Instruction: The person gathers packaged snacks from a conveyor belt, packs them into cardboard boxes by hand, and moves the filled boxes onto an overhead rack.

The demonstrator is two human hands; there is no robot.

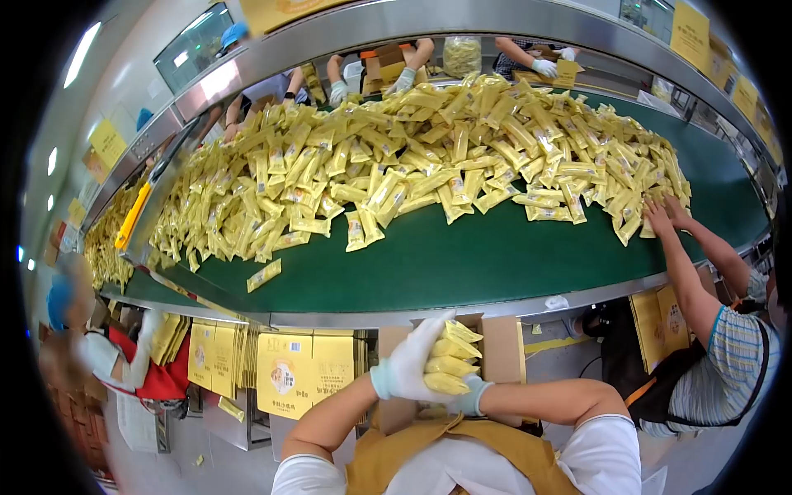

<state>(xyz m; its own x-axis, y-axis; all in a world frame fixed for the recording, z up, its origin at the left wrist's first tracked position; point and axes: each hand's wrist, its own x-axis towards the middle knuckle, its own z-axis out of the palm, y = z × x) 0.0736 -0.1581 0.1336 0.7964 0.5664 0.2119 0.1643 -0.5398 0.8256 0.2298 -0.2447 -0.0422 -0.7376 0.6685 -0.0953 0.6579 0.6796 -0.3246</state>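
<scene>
Though several, packets (pixel 452 365) against left hand (pixel 412 360)

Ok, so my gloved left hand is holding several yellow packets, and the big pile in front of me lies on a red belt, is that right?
Not quite: the belt is green, not red, as the head view shows. Your gloved left hand does hold several yellow packets, and the big pile does lie on that belt.
</scene>
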